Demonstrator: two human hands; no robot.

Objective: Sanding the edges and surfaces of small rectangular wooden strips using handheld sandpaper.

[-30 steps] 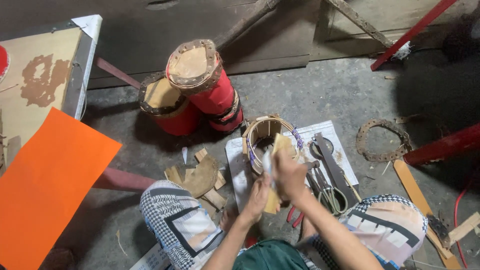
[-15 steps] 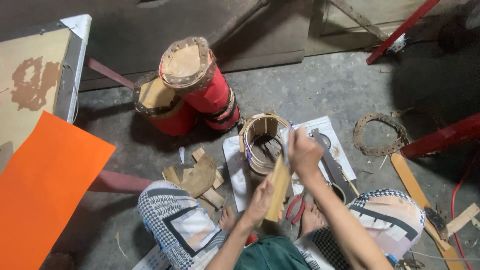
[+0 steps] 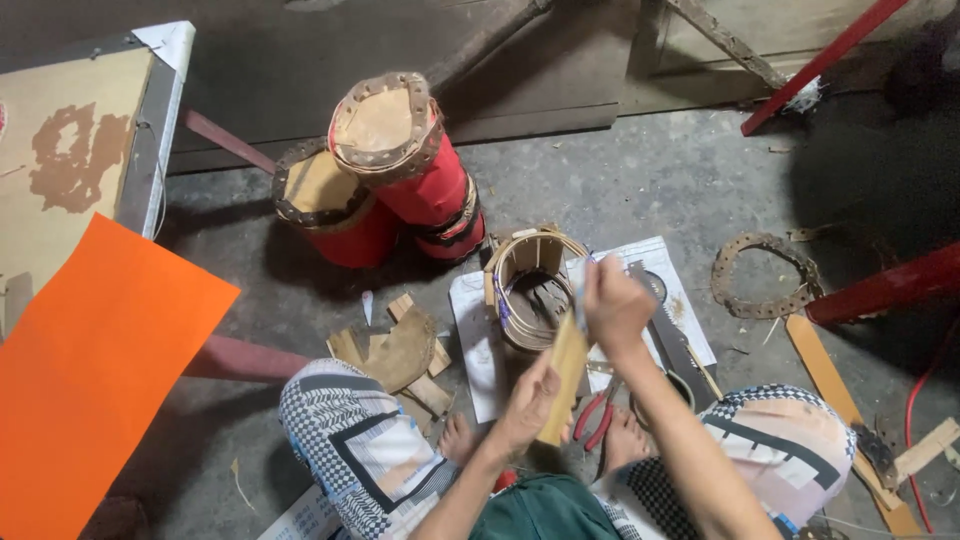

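Observation:
I sit on the floor with my knees apart. My left hand (image 3: 528, 400) grips a flat tan wooden strip (image 3: 563, 385) that stands nearly upright. My right hand (image 3: 615, 300) is closed around the strip's upper end, just right of a small round frame (image 3: 530, 285) made of wooden slats bound with wire. The frame rests on a white sheet of paper (image 3: 475, 345). Red-handled pliers (image 3: 597, 415) lie on the floor between my legs.
Two red drums (image 3: 420, 170) with skin heads lie behind the frame. Wood scraps (image 3: 400, 350) lie at the left. A leather ring (image 3: 765, 275) and a wooden slat (image 3: 835, 385) lie at the right. An orange sheet (image 3: 90, 380) and a board (image 3: 70, 150) fill the left side.
Both hands have drawn the strip back from the frame's rim toward my body and tipped it more upright. The right hand has shifted to its top end.

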